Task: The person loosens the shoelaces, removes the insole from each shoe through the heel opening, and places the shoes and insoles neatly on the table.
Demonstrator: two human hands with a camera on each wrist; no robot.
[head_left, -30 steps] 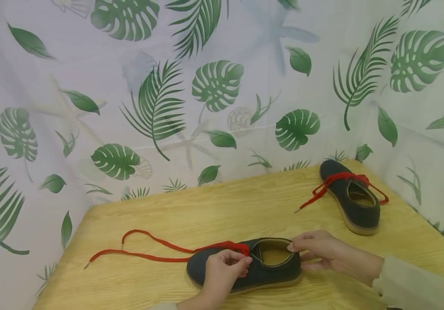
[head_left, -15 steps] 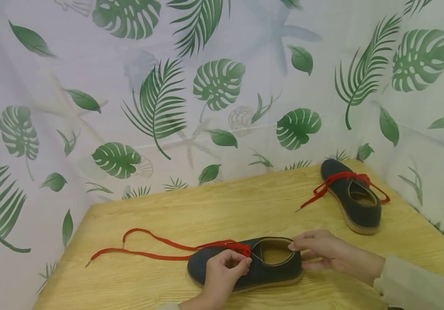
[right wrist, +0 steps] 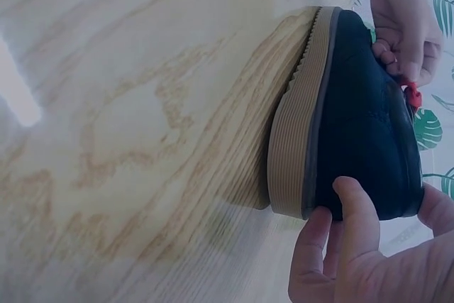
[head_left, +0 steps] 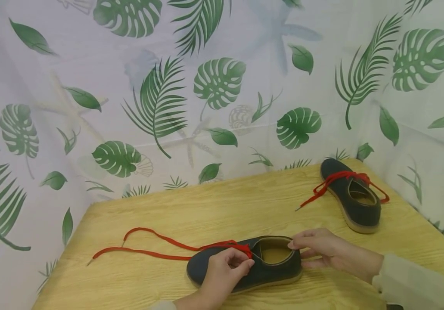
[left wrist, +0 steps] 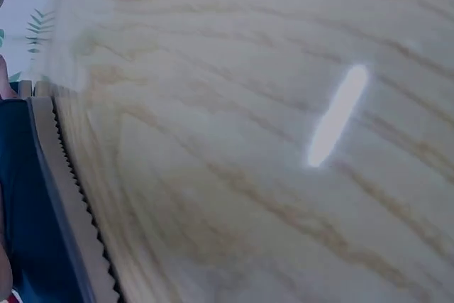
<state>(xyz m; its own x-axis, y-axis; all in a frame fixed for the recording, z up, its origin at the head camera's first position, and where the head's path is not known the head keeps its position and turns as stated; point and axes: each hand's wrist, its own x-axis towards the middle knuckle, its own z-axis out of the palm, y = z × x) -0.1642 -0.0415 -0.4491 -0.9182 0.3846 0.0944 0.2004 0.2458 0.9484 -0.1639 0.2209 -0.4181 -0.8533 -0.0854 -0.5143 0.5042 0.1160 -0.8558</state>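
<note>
A dark navy shoe with a tan sole lies sideways at the front of the table, toe to the left. Its red shoelace runs loose from the eyelets past the toe, both ends flat on the wood. My left hand reaches over the upper, thumb and forefinger pinching the lace at the eyelets; the right wrist view shows the red lace at those fingertips. At the heel, my right hand grips the shoe, thumb at the opening's rim and fingers outside. The left wrist view catches mostly table and the shoe's side.
A matching shoe with its red lace tied in a bow stands at the back right corner of the wooden table. A leaf-patterned cloth rises behind the table and along its sides.
</note>
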